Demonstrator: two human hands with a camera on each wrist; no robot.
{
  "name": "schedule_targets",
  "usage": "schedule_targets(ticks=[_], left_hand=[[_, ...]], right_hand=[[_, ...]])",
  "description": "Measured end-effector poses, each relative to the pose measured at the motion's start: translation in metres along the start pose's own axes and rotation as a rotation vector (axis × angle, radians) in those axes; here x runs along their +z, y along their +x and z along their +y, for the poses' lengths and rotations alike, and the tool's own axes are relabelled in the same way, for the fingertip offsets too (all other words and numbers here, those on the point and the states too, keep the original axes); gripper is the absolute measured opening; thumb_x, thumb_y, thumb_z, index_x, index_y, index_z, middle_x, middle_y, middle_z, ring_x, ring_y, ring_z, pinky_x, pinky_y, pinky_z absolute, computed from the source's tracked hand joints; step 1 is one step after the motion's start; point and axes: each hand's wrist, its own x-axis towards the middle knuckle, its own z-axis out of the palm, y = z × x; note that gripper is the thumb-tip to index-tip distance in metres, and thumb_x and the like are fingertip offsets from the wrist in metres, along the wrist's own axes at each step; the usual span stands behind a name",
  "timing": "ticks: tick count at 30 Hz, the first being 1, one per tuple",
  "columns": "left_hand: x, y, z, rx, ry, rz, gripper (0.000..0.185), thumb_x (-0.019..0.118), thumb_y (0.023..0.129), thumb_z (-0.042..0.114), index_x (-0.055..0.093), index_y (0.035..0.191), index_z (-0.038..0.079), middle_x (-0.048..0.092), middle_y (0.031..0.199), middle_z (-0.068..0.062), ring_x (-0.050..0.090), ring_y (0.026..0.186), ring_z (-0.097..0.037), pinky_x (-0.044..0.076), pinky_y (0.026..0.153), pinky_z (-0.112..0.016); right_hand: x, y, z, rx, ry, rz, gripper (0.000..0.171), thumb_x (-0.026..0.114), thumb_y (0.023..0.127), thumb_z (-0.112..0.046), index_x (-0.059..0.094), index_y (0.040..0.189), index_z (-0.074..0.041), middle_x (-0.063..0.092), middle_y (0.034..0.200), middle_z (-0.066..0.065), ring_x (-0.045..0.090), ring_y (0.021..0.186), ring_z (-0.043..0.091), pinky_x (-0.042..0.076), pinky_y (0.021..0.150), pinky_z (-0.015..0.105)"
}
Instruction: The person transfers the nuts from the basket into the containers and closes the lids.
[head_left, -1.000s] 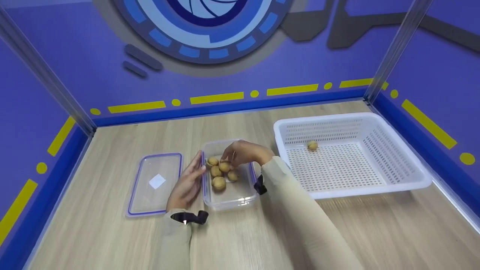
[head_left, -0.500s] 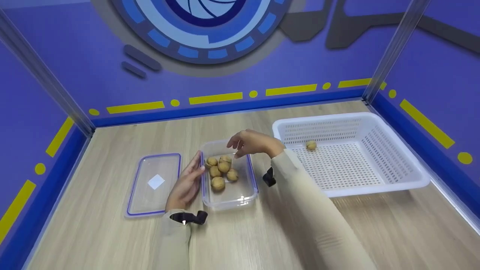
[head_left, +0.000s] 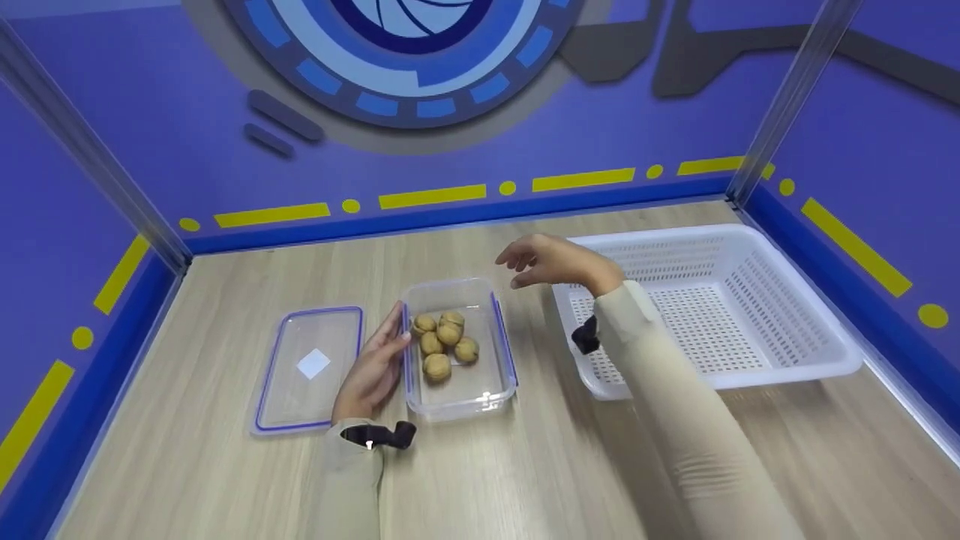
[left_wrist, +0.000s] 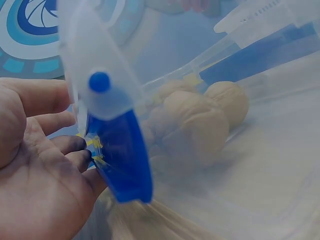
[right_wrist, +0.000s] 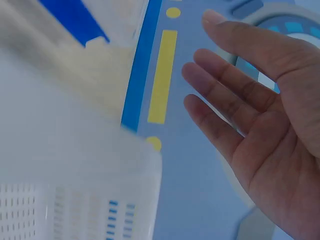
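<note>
Right hand (head_left: 555, 262) lifted, empty, toward basket (head_left: 787, 300); walnuts (head_left: 444, 341) below-left.

Left hand (head_left: 373, 370) lies low with the forearm flat, fingers straight and together, pointing away from the body, palm turned toward the right. Right hand (head_left: 553, 262) is raised on an outstretched, sleeved arm, well forward and to the right of the left hand, fingers loosely spread, slightly bent, holding nothing.
</note>
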Motion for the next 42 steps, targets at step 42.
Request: schedule_targets(ticks=[42], left_hand=[[-0.002,0.002,-0.003,0.012,-0.018,-0.011,0.068,0.042,0.096,-0.003,0.007,0.154,0.005,-0.008,0.163,-0.007,-0.012,0.149,-0.019,-0.007,0.122,-0.032]], right_hand=[[-0.012,-0.078,0.123,0.429,0.062,0.123,0.044,0.064,0.085,-0.002,0.056,0.128,0.004,0.058,0.126,0.027,0.054,0.115,0.039,0.046,0.099,0.054]])
